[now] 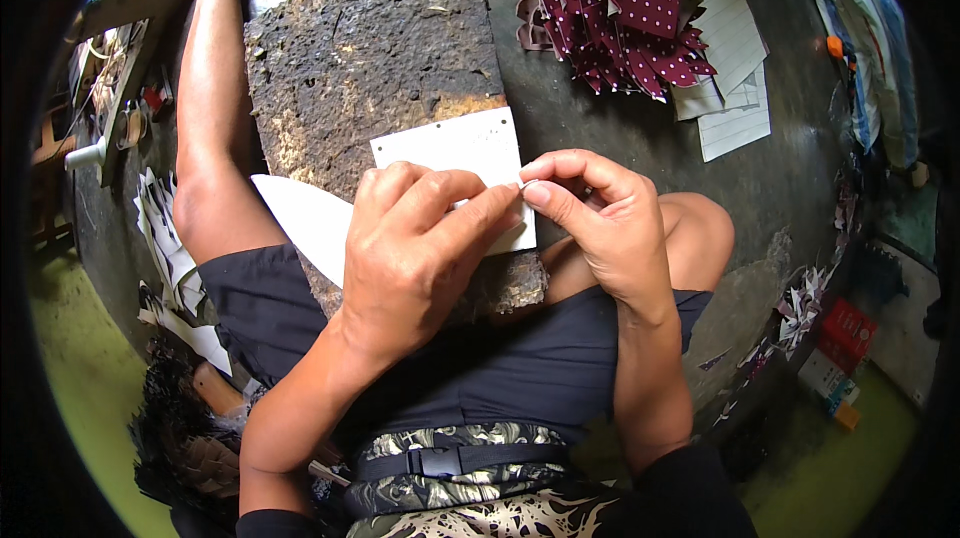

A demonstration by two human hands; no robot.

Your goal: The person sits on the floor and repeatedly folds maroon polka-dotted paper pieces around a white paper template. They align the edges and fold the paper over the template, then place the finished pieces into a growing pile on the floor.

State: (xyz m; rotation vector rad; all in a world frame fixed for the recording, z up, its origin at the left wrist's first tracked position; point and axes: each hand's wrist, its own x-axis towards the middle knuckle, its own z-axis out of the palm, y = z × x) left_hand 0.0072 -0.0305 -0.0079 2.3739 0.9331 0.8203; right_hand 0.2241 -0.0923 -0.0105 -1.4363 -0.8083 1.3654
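A white rectangular sheet (pixel 460 143) with small dark dots along its far edge lies on a rough, worn dark board (pixel 370 58). My left hand (pixel 410 228) rests over it, fingers bent and the index tip reaching the sheet's right edge. Right there, my right hand (pixel 610 213) pinches thumb and index together, almost touching the left fingertip. Something tiny and pale shows between these tips, too small to name. A white piece with a curved edge (pixel 305 218) sticks out from under my left hand; the hand hides its other end.
A heap of maroon polka-dot cut pieces (pixel 640 18) sits on lined paper sheets (pixel 735 128) at the far right. White scraps (pixel 170 238) lie left of my leg. A red box (pixel 847 333) and more scraps (pixel 800 303) are at the right. My bent legs flank the board.
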